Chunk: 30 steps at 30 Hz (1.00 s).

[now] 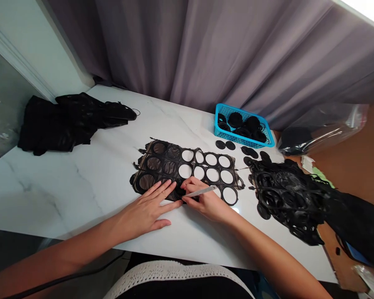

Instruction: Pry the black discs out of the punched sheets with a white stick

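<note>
A black sheet (189, 156) with rows of round openings lies flat on the white marbled table. White tabletop shows through the openings on its right part, while dark discs (153, 163) fill those on the left. My left hand (154, 205) presses on the sheet's near edge, fingers stretched out. Close beside it, my right hand (202, 201) is closed around a slim silver-grey tool (202, 191), its handle end pointing right. The tool's working tip is hidden among my fingers and the black material, so its exact kind cannot be told.
A blue basket (244, 140) holding black round pieces stands at the back right. Loose black discs (230, 145) lie before it. On the right is a pile of black cut sheets (286, 195); black fabric (62, 124) lies at left. A clear plastic bag (324, 124) sits beyond the basket.
</note>
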Tool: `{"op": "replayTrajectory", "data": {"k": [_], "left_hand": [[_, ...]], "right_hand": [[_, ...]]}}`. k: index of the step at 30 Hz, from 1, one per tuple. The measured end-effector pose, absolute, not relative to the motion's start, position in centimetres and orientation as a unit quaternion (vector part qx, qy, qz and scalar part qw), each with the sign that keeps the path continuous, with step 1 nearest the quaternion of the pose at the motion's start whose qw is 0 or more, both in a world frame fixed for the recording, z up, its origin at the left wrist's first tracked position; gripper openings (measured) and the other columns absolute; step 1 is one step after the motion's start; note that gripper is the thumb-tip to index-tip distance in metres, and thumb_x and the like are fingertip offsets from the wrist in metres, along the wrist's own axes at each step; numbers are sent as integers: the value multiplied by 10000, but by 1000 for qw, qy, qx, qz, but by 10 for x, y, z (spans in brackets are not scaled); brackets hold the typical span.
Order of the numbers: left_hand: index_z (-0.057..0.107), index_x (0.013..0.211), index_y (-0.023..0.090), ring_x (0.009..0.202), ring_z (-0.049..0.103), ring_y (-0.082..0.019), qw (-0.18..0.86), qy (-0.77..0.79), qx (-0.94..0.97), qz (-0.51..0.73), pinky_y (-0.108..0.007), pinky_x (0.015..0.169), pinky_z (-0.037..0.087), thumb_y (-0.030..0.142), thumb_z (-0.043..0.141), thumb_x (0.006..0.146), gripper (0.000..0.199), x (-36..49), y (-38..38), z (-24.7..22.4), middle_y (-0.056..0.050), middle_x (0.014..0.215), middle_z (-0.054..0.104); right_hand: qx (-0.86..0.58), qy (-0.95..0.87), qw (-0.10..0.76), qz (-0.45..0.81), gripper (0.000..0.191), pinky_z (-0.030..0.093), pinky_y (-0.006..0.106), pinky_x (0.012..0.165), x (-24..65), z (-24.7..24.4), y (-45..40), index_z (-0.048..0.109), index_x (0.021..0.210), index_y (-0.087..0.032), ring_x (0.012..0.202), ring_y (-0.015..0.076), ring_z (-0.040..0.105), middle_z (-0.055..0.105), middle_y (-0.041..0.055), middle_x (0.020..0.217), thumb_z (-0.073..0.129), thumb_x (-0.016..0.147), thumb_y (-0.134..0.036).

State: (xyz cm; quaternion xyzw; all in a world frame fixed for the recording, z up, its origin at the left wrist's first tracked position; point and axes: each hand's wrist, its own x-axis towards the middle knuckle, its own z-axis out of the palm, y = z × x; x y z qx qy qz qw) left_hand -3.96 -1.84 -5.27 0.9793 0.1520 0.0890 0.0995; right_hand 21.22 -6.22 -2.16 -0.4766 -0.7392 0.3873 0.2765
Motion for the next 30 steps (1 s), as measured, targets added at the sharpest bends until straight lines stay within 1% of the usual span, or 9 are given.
{"op": "replayTrajectory", "data": {"k": [3, 8, 10, 14, 17, 21, 24, 27, 30], "left_hand": [[306, 1545, 344, 1499, 222, -324, 96, 152, 981, 78, -483, 1197, 235, 490, 546, 983, 628, -39, -19, -52, -86, 1662, 88], [314, 1544, 327, 1496, 224, -338, 100, 150, 981, 66, -500, 1193, 239, 471, 566, 975, 639, -39, -19, -52, -106, 1661, 75], [317, 1541, 337, 1498, 216, -339, 102, 151, 981, 71, -503, 1194, 236, 459, 565, 979, 627, -39, -19, -53, -100, 1663, 52], [320, 1537, 351, 1498, 215, -334, 107, 153, 979, 80, -494, 1191, 256, 452, 554, 989, 605, -39, -21, -50, -84, 1663, 59], [284, 1557, 305, 1494, 233, -325, 102, 169, 976, 89, -480, 1188, 281, 493, 532, 990, 647, -45, -24, -47, -101, 1652, 137], [265, 1568, 207, 1478, 283, -312, 68, 244, 961, 111, -480, 1182, 305, 494, 458, 1019, 648, -62, -31, -47, -144, 1616, 255], [347, 1537, 224, 1465, 314, -317, 54, 255, 958, 116, -481, 1165, 333, 487, 438, 1029, 579, -73, -36, -50, -140, 1612, 270], [361, 1529, 224, 1470, 305, -315, 58, 252, 960, 109, -472, 1162, 340, 480, 444, 1028, 569, -77, -39, -51, -145, 1615, 257], [353, 1533, 237, 1476, 290, -311, 68, 254, 958, 110, -471, 1168, 329, 474, 454, 1026, 569, -77, -40, -51, -138, 1622, 242]], "right_hand": [[-486, -757, 268, 345, 164, 502, 315, 828, 205, -24, -68, 514, 787, -203, 927, 173, 565, 564, 78, 1079, 541, 941, -155], [-489, -824, 205, 198, 122, 498, 382, 860, 202, -32, -74, 548, 890, -203, 994, 239, 547, 603, 128, 1136, 486, 926, -105], [-532, -804, 224, 145, 137, 491, 377, 824, 217, -31, -64, 551, 900, -204, 959, 246, 549, 625, 128, 1076, 453, 932, -112], [-656, -687, 311, 23, 164, 464, 364, 755, 256, -20, -30, 563, 920, -215, 849, 245, 571, 640, 89, 894, 408, 957, -177], [-644, -686, 330, 75, 124, 466, 334, 725, 254, -11, -15, 576, 937, -218, 802, 223, 604, 665, 69, 881, 453, 956, -217], [-552, -755, 300, 190, 139, 479, 304, 737, 210, -15, -21, 590, 961, -208, 830, 195, 627, 677, 68, 910, 457, 954, -171], [-499, -777, 281, 262, 131, 479, 294, 731, 184, -24, -30, 593, 972, -206, 831, 183, 619, 664, 57, 893, 470, 956, -160], [-462, -778, 278, 323, 95, 473, 286, 708, 176, -30, -34, 591, 967, -209, 790, 169, 597, 641, 37, 850, 500, 963, -183], [-437, -774, 284, 359, 79, 479, 304, 738, 175, -31, -35, 581, 909, -203, 825, 171, 583, 642, 55, 919, 525, 962, -192]]}}
